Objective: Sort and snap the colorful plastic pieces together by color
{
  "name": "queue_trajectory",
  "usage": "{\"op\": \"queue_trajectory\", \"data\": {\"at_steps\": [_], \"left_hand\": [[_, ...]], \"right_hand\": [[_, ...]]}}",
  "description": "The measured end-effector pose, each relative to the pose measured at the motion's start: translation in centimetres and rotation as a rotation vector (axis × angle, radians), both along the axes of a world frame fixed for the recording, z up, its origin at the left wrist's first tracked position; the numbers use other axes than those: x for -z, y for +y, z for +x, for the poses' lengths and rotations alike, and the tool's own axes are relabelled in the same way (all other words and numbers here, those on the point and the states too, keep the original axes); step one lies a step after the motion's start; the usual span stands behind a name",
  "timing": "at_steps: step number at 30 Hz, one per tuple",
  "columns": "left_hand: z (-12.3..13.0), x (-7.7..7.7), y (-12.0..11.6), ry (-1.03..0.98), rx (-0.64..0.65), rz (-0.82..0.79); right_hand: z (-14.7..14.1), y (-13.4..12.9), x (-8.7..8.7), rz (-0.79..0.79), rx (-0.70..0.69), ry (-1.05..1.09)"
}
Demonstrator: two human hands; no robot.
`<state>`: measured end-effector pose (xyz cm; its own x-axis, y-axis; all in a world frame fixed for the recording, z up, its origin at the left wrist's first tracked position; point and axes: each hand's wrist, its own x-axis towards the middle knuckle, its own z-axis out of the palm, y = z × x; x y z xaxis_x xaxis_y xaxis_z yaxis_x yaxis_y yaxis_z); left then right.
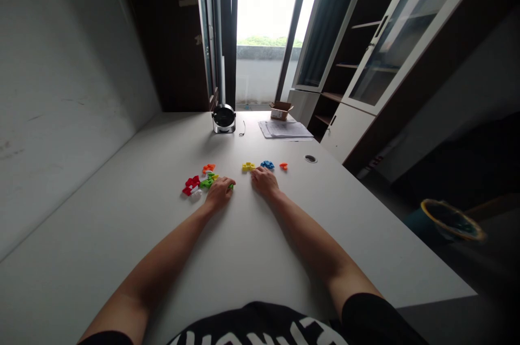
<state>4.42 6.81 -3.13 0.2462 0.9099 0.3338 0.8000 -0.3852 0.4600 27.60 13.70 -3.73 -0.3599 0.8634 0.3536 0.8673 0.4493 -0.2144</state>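
My left hand (pixel 220 192) is curled over a small green piece (pixel 231 186) at the right side of a loose pile. That pile has red pieces (pixel 192 184), white pieces (pixel 195 192), green pieces (pixel 208 182) and orange pieces (pixel 208 168). My right hand (pixel 264 180) rests with bent fingers just below the yellow pieces (pixel 248 167) and the blue pieces (pixel 267 164); whether its fingertips hold anything is hidden. A few orange pieces (pixel 283 166) lie to the right of the blue ones.
On the white table (pixel 244 247), a small black fan (pixel 223 118) stands at the back, near papers (pixel 286 129) and an open cardboard box (pixel 280 110). A round cable hole (pixel 311 158) is at the right. A bin (pixel 450 220) stands beyond the right edge.
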Motion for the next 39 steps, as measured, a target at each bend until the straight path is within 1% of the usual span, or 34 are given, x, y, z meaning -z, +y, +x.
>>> {"op": "queue_trajectory", "data": {"at_steps": [2,4,6,8,14,17,21,23,26,28,31,34,36,39], "left_hand": [[-0.1,-0.1,-0.1,0.056,-0.045,0.028],[-0.3,-0.2,-0.1,0.105,-0.117,0.054],[-0.5,-0.4,-0.2,0.144,-0.19,0.063],[-0.6,-0.6,-0.4,0.175,-0.237,0.059],[-0.7,-1.2,-0.6,0.246,-0.302,0.011],[-1.1,-1.1,-0.4,0.258,-0.351,0.019],[-1.9,-0.7,0.1,0.211,-0.408,0.049],[-2.2,-0.6,0.2,0.181,-0.399,0.054],[-2.2,-0.5,0.3,0.171,-0.34,0.052],[-1.9,-0.6,0.2,0.164,-0.277,0.054],[-1.1,-0.7,-0.1,0.154,-0.146,0.048],[-0.4,-0.8,-0.5,0.189,-0.038,0.045],[-0.2,-0.8,-0.5,0.216,-0.039,0.065],[-0.3,-0.6,-0.4,0.245,-0.119,0.099]], "right_hand": [[0.0,0.0,0.0,-0.007,-0.001,0.004],[0.0,-0.2,-0.1,-0.014,0.001,0.013],[0.0,-0.4,-0.3,-0.021,0.006,0.021],[-0.1,-0.7,-0.5,-0.033,0.007,0.026],[-0.9,-1.6,-0.9,-0.047,-0.046,0.06],[-1.5,-2.1,-1.1,-0.073,-0.075,0.079],[-2.5,-2.9,-1.5,-0.11,-0.135,0.124],[-2.9,-3.3,-1.6,-0.116,-0.162,0.14],[-3.3,-3.6,-1.5,-0.112,-0.181,0.153],[-3.4,-3.5,-1.3,-0.107,-0.185,0.169],[-3.2,-3.0,-0.8,-0.102,-0.18,0.211],[-2.8,-2.3,-0.4,-0.1,-0.174,0.26],[-2.6,-2.0,-0.2,-0.101,-0.172,0.294],[-2.4,-1.7,-0.2,-0.114,-0.173,0.324]]}}
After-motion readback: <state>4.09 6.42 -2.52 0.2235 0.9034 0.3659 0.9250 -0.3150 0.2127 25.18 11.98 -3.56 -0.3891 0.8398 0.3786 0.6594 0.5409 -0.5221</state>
